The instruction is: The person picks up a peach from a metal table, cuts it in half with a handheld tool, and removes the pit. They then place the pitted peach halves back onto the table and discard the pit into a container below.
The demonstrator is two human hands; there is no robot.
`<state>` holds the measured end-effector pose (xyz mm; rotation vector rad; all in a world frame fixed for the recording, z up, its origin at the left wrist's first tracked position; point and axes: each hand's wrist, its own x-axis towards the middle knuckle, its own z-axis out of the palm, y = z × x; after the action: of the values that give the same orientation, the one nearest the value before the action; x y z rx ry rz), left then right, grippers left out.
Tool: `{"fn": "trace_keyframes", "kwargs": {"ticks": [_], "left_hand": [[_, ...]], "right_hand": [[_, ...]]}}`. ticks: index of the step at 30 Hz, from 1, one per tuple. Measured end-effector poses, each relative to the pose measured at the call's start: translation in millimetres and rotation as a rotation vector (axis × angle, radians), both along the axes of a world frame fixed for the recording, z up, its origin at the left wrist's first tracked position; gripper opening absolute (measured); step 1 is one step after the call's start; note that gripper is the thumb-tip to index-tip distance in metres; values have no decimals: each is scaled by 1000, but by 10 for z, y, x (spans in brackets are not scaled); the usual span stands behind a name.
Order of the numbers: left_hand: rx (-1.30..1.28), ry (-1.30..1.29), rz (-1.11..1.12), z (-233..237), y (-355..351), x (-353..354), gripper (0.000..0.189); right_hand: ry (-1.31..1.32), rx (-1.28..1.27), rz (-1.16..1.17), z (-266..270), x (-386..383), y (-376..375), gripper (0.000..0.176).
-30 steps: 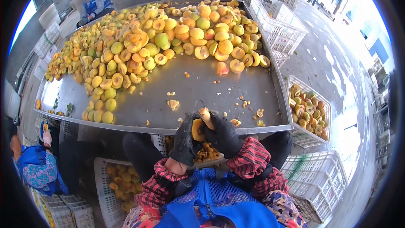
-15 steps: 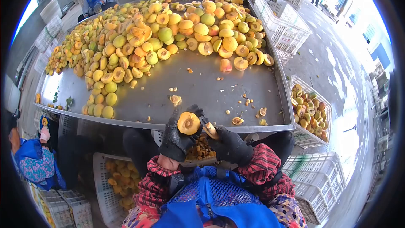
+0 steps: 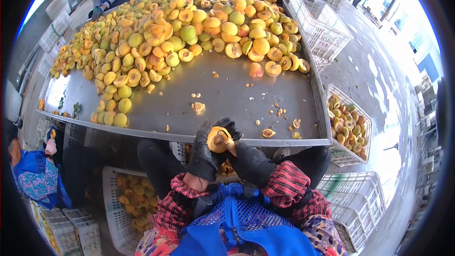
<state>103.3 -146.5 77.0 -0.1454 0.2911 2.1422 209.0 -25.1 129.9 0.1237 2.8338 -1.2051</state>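
Note:
My left hand (image 3: 201,155), in a black glove, is closed around a yellow peach half (image 3: 215,144) with its cut face turned up. In my black-gloved right hand (image 3: 253,163) is a small knife (image 3: 230,146) with a pale wooden handle. Its blade end meets the middle of the cut face, so the tip is hard to see. Both hands are close together at the near edge of the metal table (image 3: 208,96). A large heap of peaches (image 3: 142,50), many of them halved, covers the far and left parts of the table.
Small scraps and a peach piece (image 3: 198,107) lie on the table. White crates with fruit stand at the right (image 3: 353,135) and below left (image 3: 113,208). A stacked crate (image 3: 355,204) is near my right knee. Other people (image 3: 38,175) sit around the table.
My right hand has moved left and brought the knife onto the peach half. My left hand has shifted slightly right, and the peach half is now partly covered by the knife.

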Motion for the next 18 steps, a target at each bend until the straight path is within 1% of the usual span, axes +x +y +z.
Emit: {"fn": "trace_keyframes", "kwargs": {"ticks": [1, 4, 7, 10, 13, 16, 18], "left_hand": [[2, -4, -8, -4, 1, -4, 56], [-29, 88, 10, 137, -17, 49, 54], [-229, 195, 44, 13, -13, 27, 53], [-158, 90, 15, -79, -35, -13, 43], [-607, 900, 85, -319, -89, -46, 31], [-640, 886, 118, -78, -61, 3, 29], [-825, 1331, 176, 82, -108, -24, 27]], "right_hand": [[-15, 2, 24, 11, -9, -6, 25], [-46, 74, 80, -42, -13, -18, 30], [-91, 95, 102, -176, -23, -12, 37], [-23, 70, 129, -274, -31, -23, 40], [-86, 80, 167, -45, -25, -51, 41], [-21, 28, 194, -256, -38, -97, 39], [-27, -30, 185, -256, -39, -90, 37]]}}
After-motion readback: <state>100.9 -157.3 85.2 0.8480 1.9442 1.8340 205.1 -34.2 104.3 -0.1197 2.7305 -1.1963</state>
